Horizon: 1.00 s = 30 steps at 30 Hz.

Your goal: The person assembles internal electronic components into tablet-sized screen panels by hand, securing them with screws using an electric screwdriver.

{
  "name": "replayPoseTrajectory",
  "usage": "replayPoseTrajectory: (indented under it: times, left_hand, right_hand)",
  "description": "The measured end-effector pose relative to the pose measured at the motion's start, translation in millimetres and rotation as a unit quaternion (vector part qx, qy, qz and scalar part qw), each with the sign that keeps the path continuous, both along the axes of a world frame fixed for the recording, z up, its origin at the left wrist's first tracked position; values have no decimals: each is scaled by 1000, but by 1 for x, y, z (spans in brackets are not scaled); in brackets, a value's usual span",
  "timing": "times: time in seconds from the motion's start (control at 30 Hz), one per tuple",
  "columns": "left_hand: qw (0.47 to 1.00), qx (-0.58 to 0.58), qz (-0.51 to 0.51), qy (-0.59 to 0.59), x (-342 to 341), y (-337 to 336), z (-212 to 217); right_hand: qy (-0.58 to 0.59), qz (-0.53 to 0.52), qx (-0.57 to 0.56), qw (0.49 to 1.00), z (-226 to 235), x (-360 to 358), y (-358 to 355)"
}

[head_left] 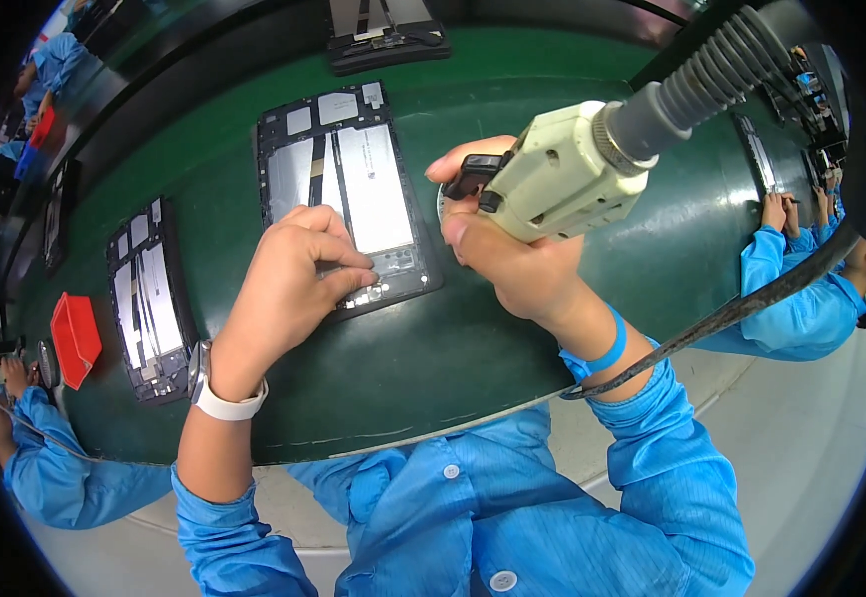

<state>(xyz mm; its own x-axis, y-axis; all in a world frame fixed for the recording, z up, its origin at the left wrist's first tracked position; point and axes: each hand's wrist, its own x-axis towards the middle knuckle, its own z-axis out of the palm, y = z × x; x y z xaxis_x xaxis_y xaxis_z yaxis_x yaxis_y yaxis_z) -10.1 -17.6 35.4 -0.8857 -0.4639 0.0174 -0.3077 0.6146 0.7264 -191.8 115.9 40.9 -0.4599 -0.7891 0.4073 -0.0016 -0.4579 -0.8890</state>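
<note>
An opened tablet (378,194) lies on the green bench in front of me, its silver inner panels and black frame showing. My left hand (303,269) rests over its lower end. Thumb and forefinger are pinched together close to the small parts there; what they hold, if anything, is too small to make out. My right hand (512,254) is wrapped round a pale green hand-held gun (572,174) with a black trigger and a ribbed grey hose. The gun is held above the bench just right of the tablet, and its front end is mostly hidden by my fingers.
A second opened tablet (144,298) lies to the left, beside a red tray (75,338). Another opened tablet (388,35) is at the far side. A dark cable (731,318) runs past my right forearm. Co-workers in blue sleeves (791,289) sit on both sides.
</note>
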Motion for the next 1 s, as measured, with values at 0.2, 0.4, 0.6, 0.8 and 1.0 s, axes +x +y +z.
replayPoseTrajectory:
  times: [0.2,0.4,0.6,0.8,1.0]
  left_hand:
    - [1000,-21,-15,-10,-2,-1,2]
    - [993,-93,-65,-14,-2,-2,8]
    - [989,-118,-89,-28,-5,0,15]
    - [996,77,-35,-9,6,-11,3]
    - [998,-1,-49,-29,0,-7,9]
  right_hand:
    - [13,1,-2,1000,-1,-2,1]
    - [12,7,-5,1000,-1,-2,0]
    - [26,7,6,1000,-4,-2,4]
    - [11,3,0,1000,-4,-3,3]
    - [22,-3,10,1000,0,-1,4]
